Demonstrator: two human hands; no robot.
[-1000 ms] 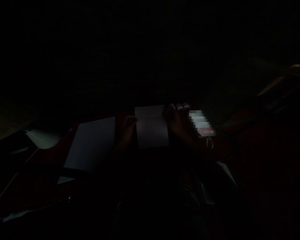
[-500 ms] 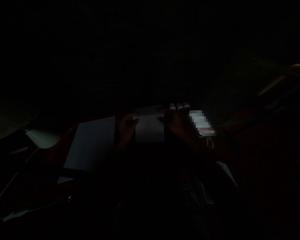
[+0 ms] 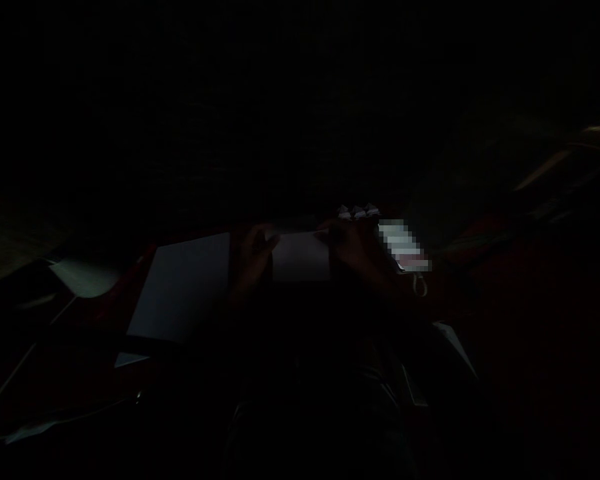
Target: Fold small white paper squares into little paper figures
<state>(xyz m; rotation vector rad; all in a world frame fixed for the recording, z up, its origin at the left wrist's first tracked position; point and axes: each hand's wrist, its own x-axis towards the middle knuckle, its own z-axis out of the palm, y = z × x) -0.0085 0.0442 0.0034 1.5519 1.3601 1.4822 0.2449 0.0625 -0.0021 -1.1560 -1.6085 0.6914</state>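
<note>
The white sheet of paper (image 3: pixel 301 256) lies on the dark red surface (image 3: pixel 480 293) between both hands, its far edge doubled toward the person. This looks like a fold being closed; the next move calls for lining the edges up and pressing the crease flat. The left hand (image 3: pixel 253 257) pinches the paper's left corner, the right hand (image 3: pixel 347 245) its right corner. A larger grey sheet (image 3: pixel 183 287) lies just left. The scene is very dark: fingers, the 3 small white things (image 3: pixel 359 212) beyond, and the cable (image 3: pixel 10 400) are barely legible.
</note>
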